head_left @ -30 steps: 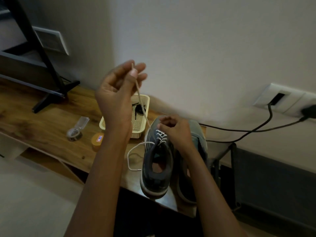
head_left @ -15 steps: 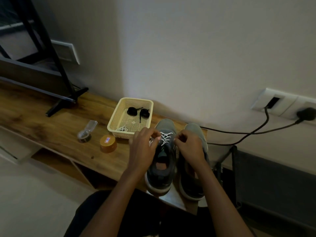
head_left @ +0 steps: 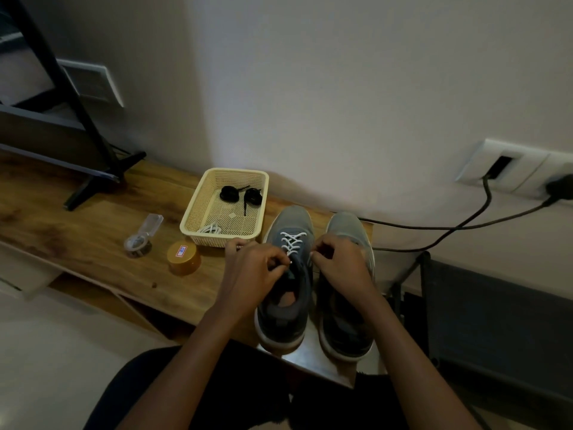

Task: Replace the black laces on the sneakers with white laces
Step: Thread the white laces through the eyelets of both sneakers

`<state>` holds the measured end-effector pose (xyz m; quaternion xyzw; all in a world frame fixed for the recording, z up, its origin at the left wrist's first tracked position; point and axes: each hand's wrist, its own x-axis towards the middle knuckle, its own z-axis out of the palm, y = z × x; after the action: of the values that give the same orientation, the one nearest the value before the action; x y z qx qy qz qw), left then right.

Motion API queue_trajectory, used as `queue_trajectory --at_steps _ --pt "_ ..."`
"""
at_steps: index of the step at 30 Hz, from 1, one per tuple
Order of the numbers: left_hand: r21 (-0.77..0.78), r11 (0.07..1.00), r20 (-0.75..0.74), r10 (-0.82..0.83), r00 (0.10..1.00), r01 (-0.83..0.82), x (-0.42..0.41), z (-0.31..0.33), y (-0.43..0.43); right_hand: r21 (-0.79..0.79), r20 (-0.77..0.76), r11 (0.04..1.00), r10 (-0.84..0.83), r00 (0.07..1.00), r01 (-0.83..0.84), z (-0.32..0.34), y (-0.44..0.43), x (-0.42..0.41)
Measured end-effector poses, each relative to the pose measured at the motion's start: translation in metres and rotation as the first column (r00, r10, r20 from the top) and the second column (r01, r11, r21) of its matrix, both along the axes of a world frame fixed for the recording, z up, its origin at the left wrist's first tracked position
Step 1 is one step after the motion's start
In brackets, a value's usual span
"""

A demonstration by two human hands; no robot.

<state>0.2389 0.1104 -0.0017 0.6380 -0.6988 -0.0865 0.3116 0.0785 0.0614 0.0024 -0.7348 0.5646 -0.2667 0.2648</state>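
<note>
Two grey sneakers stand side by side on the wooden shelf (head_left: 77,237), toes to the wall. The left sneaker (head_left: 286,293) carries a white lace (head_left: 292,242) crossed through its front eyelets. My left hand (head_left: 254,274) pinches the lace at the sneaker's left eyelet row. My right hand (head_left: 341,265), fingers curled, pinches at the right eyelet row; what it holds is hidden. It partly covers the right sneaker (head_left: 347,311), whose lacing I cannot see. A cream basket (head_left: 198,209) behind holds two coiled black laces (head_left: 242,193) and a bundled white lace (head_left: 212,228).
A gold-lidded jar (head_left: 183,257) and a small clear container (head_left: 142,235) sit left of the basket. A black TV stand leg (head_left: 93,181) rests at the shelf's far left. Cables (head_left: 465,223) run from wall sockets at the right. A dark rack (head_left: 496,321) stands right of the shelf.
My left hand, raised a second ago pulling the white lace up taut, has come down to the sneaker's eyelets. The loose lace loop beside the shoe is gone. The view has tilted down.
</note>
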Motion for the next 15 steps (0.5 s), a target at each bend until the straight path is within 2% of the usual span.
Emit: queue_trajectory --at_steps 4,8,12,15 --pt "-0.077 0.997 0.002 0.006 1.000 -0.006 -0.001 -0.002 -0.003 -0.018 -0.090 1.000 0.009 0.996 -0.011 0.000 0.001 0.002" --pt "-0.145 0.987 0.013 0.067 0.998 -0.064 -0.008 -0.004 -0.003 -0.017 -0.096 1.000 0.004 0.995 -0.006 0.003 0.001 0.002" --pt "-0.103 0.988 -0.065 0.109 0.992 -0.115 -0.015 -0.008 -0.001 -0.053 -0.112 0.998 0.008 0.994 -0.014 0.004 0.003 0.001" --pt "-0.070 0.988 -0.049 0.132 0.990 -0.135 -0.016 -0.010 -0.001 -0.071 -0.212 0.996 0.030 0.977 -0.046 0.003 0.006 0.005"
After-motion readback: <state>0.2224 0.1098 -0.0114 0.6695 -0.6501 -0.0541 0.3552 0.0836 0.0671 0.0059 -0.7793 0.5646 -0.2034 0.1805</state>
